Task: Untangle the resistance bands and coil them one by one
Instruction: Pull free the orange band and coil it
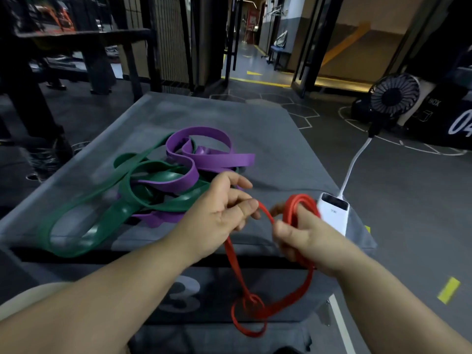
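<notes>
While left hand [220, 209] pinches red band [297, 200], right hand [305, 240] grips its coils.

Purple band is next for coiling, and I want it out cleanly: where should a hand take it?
Probably the folded end of the purple band that points right, approached from the right: it lies flat on the grey box, jutting out past the green band.

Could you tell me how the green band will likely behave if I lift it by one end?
Probably floppy: the green band lies in slack loops on the box. It would likely drag the purple band along, as the two are threaded together. It looks wider than the red band, so perhaps heavier.
</notes>
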Demonstrator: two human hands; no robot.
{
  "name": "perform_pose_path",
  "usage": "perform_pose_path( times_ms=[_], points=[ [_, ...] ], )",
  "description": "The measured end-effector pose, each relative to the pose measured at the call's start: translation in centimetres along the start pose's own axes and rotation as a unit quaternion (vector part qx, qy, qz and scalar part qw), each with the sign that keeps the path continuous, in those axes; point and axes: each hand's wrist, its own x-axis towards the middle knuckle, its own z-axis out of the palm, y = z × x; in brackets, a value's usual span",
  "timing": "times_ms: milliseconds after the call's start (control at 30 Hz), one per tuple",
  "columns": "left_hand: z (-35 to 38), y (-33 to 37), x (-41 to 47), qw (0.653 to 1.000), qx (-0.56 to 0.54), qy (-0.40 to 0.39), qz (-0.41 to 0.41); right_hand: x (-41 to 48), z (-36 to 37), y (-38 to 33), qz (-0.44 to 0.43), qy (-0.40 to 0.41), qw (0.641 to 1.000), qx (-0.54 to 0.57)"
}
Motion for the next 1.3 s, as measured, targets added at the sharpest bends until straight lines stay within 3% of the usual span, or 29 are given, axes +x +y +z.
perform_pose_path(
  times_ms=[100, 200, 267, 500, 700, 800, 867, 1000, 1300],
  points=[
    [-0.8, 0.7, 0.1, 0.995, 0.081, -0.050, 0.008, -0.1, 0.4, 0.6, 0.009, -0.113, 0.993, -0.022],
    [-1.2, 1.0, 0.2, 0.983, 0.165, -0.077, 0.003, -0.5, 0.7, 0.2, 0.007, -0.169, 0.985, -0.037],
    [-1.6, 1.0, 0.3, 0.986, 0.145, -0.080, -0.024, -0.8, 0.9, 0.1, 0.014, -0.201, 0.979, -0.007],
    [-1.6, 0.2, 0.5, 0.989, 0.071, -0.102, -0.079, -0.9, 1.9, 0.5, 0.025, -0.343, 0.904, 0.255],
    [-0.6, -0.9, 0.7, 0.995, 0.089, -0.041, 0.020, -0.5, 1.8, 0.3, 0.052, -0.413, 0.833, 0.365],
    [-0.6, -0.9, 0.7, 0.990, 0.122, -0.063, 0.041, -0.6, 2.2, 0.3, 0.050, -0.440, 0.800, 0.403],
    [-0.5, -0.8, 0.3, 0.991, 0.089, -0.095, 0.008, -0.5, 2.2, 0.3, 0.048, -0.446, 0.784, 0.429],
    [-0.2, -1.2, -0.1, 0.985, 0.045, -0.163, -0.011, -0.2, 1.8, 0.0, 0.053, -0.448, 0.776, 0.441],
    [-1.1, -0.3, 0.5, 0.998, 0.000, -0.044, 0.041, 0.3, 2.0, 1.6, 0.055, -0.447, 0.787, 0.420]
  ],
)
